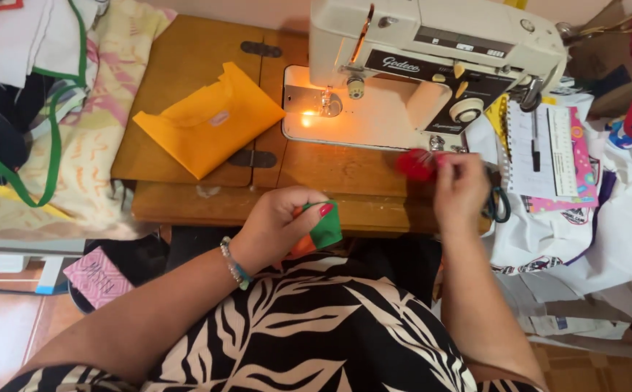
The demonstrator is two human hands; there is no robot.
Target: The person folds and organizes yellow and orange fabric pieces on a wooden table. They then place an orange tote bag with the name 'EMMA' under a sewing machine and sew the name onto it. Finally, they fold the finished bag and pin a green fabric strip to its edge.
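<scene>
A person in a black-and-cream leaf-print garment [308, 334] sits at a wooden sewing surface [345, 170], both hands raised at its near edge. The left hand [276, 225], with a beaded bracelet [234, 263] at the wrist, has its fingers [308, 205] curled tight around a small folded piece of green and orange fabric [321, 229]; the piece sticks out to the right of the fist, its long axis running roughly from lower left to upper right, just in front of the surface's front edge. The right hand [459, 190] is held over the right end of the surface, fingers pinched together on a small red item [416, 165]; it is blurred, perhaps a pincushion or a scrap of cloth. Blue-handled scissors [499, 205] lie just beside that hand at the surface's right edge.

Farther back, an orange fabric piece [207, 129] lies flat on the left leaf, one corner pointing toward the cream sewing machine [432, 65], whose lamp lights the needle plate [312, 105]. Bare wood shows between the orange piece and the hands. To the right, a spiral notebook with a pen [544, 149] rests on heaped white fabric [592, 239]; to the left, pale patterned cloth with green trim [62, 131] crowds the surface's edge.
</scene>
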